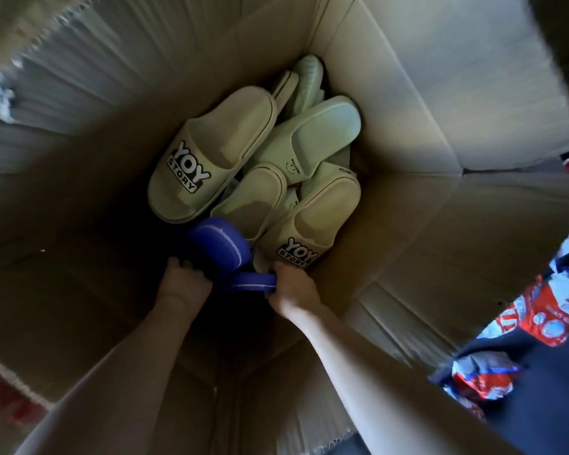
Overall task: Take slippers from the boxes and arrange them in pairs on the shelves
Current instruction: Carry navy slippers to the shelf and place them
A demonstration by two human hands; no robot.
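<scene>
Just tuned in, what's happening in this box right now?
A person has both arms down inside a cardboard box. The left hand grips one blue slipper, and the right hand grips a second blue slipper beside it. Pale green slippers lie piled just beyond. Neither blue one is lifted out yet.

One cardboard box [408,126]. Two blue slippers [217,244] [253,283]. Two cream slippers [211,152] [309,224] printed YOY STORY. Two pale green slippers [312,133] [332,174] with a small WELCOME mark can be told apart. At least three more pale ones lie partly buried in the heap, among them one ribbed sole [306,80] turned up. So there are seven or more pale slippers; the exact count cannot be told.
</scene>
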